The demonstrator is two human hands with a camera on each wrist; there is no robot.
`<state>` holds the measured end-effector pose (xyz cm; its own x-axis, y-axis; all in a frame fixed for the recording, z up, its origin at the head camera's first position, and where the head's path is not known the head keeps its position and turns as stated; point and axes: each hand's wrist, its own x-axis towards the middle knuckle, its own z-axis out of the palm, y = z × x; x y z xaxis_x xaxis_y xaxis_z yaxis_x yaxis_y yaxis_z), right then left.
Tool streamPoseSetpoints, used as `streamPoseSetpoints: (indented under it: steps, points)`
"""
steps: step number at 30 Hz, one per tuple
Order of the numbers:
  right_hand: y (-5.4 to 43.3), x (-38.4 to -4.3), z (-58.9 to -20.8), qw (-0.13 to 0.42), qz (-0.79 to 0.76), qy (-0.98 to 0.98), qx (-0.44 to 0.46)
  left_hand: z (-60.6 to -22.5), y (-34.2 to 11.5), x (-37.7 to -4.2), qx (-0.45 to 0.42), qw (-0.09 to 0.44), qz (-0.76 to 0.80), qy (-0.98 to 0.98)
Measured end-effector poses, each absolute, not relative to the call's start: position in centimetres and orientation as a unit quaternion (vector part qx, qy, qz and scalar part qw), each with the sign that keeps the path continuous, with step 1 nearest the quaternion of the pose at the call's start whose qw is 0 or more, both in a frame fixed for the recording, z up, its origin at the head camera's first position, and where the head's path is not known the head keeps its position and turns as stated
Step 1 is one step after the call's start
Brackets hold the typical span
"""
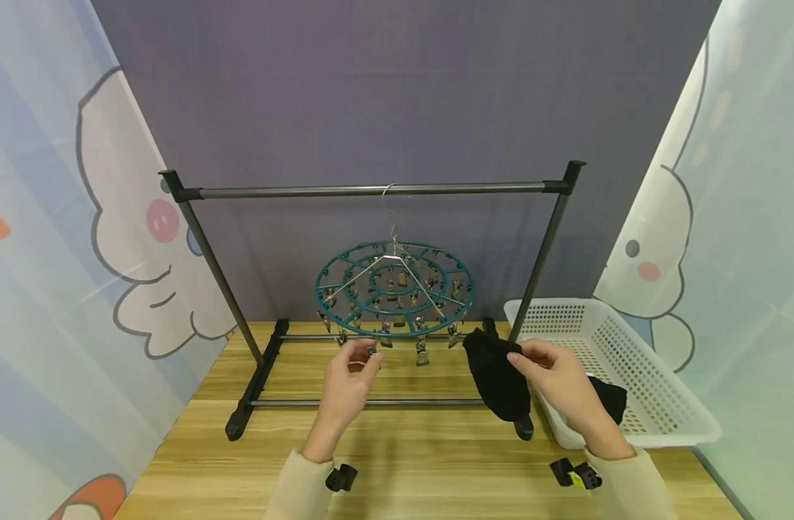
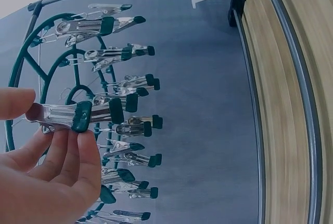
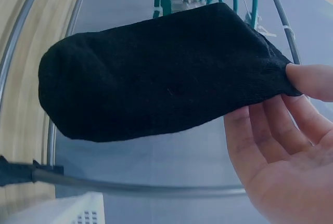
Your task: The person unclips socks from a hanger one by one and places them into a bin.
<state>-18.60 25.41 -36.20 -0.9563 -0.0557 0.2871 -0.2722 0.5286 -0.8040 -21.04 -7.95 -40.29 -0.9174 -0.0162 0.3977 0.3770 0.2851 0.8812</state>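
Observation:
A black sock [image 3: 151, 78] hangs from my right hand [image 1: 562, 383], pinched at its cuff between thumb and fingers. My left hand [image 1: 346, 386] pinches a metal clip [image 2: 60, 116] with green tips, at the front edge of the round hanger. That green ring hanger [image 1: 397, 334] hangs by a wire hook from the rack's top bar, with several clips dangling all round it. In the head view the sock is to the right of the hanger, its upper corner close to the rim clips.
The dark metal rack [image 1: 292, 192] stands on a wooden table [image 1: 436, 477]. At the right is a white perforated basket [image 1: 670, 404] with another black cloth item [image 1: 610, 399] in it, partly hidden by my right hand. Grey and printed curtains surround the table.

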Motion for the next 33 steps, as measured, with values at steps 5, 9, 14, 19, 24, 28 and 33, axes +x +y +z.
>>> streamPoseSetpoints:
  steps: [5, 9, 14, 19, 24, 28, 33]
  points:
    - [27.1, -18.6, -35.7, 0.155, 0.471, -0.864, 0.087, -40.3, -8.0, -21.1, -0.109, 0.167, -0.591, -0.782]
    - [28.4, -18.6, -35.6, 0.187, 0.478, -0.856, 0.063, -40.3, -8.0, -21.1, -0.109, 0.172, -0.591, -0.781]
    - [30.2, -18.6, -35.3, 0.210, 0.492, -0.844, 0.032, -40.3, -8.0, -21.2, -0.109, 0.175, -0.591, -0.780]
    - [31.9, -18.5, -35.1, 0.211, 0.513, -0.832, 0.018, -40.5, -8.0, -21.2, -0.109, 0.174, -0.592, -0.780]
    - [33.5, -18.7, -35.9, 0.214, 0.501, -0.839, -0.011, -40.4, -8.1, -21.2, -0.106, 0.174, -0.594, -0.779]
    - [34.5, -19.0, -37.2, 0.206, 0.494, -0.844, -0.035, -40.4, -8.2, -21.2, -0.103, 0.172, -0.593, -0.780]
    - [36.0, -19.3, -39.0, 0.189, 0.482, -0.852, -0.072, -40.5, -8.1, -21.3, -0.108, 0.173, -0.588, -0.783]
